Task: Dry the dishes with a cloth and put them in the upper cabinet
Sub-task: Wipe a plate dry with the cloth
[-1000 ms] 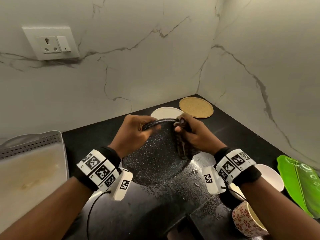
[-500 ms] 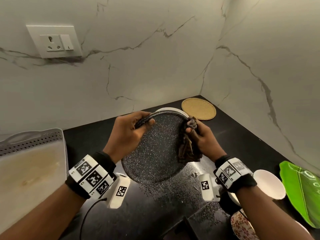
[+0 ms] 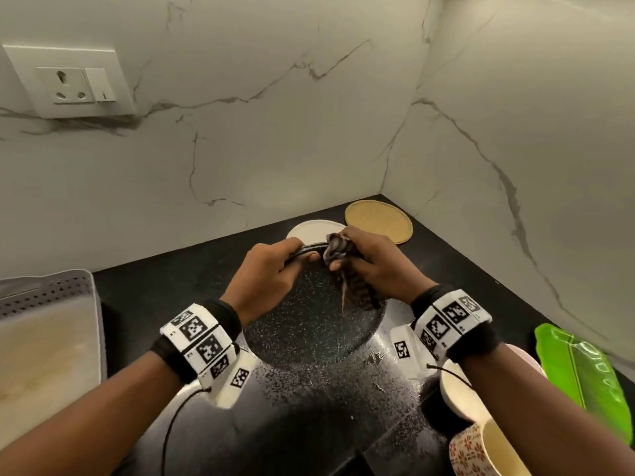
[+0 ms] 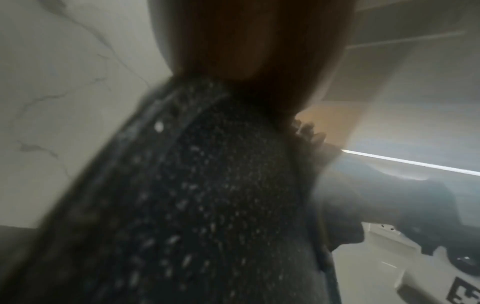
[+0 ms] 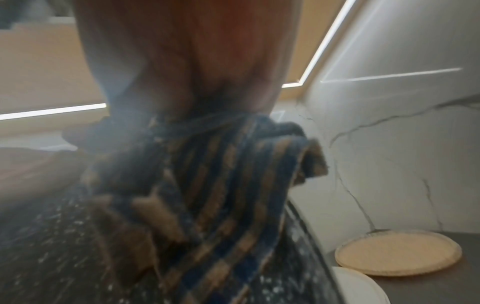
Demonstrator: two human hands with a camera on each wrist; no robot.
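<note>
1. Round black speckled plate (image 3: pixel 309 324): being held tilted above the black counter (image 3: pixel 457 269), far rim up, near the wall corner.
2. Left hand (image 3: pixel 271 273) gripping that far rim, thumb on the near face, fingers curled over the back.
3. Right hand (image 3: pixel 374 266) clutching a bunched blue-and-tan checked cloth (image 3: pixel 347 269) and pinching it over the rim just beside the left hand; loose end of the cloth hanging down across the plate's face.
4. Likely handling: stiff, fairly heavy for its size, breakable if dropped, and slick where damp; best gripped at the rim with thumb and fingers on opposite faces, as the left hand is doing.
5. Sitting on the counter behind the plate: a round white plate (image 3: pixel 311 228) and a round tan woven mat (image 3: pixel 378 219), both close to the lifted rim.
6. Crowding the right side: a green leaf-shaped dish (image 3: pixel 584 369), a white bowl (image 3: pixel 457 393) and a floral-patterned cup (image 3: pixel 481 451); a grey perforated tray (image 3: pixel 44 286) lying at the left.
7. Leaving open room mainly straight upward and toward the body; upper cabinet not showing in the head view.
</note>
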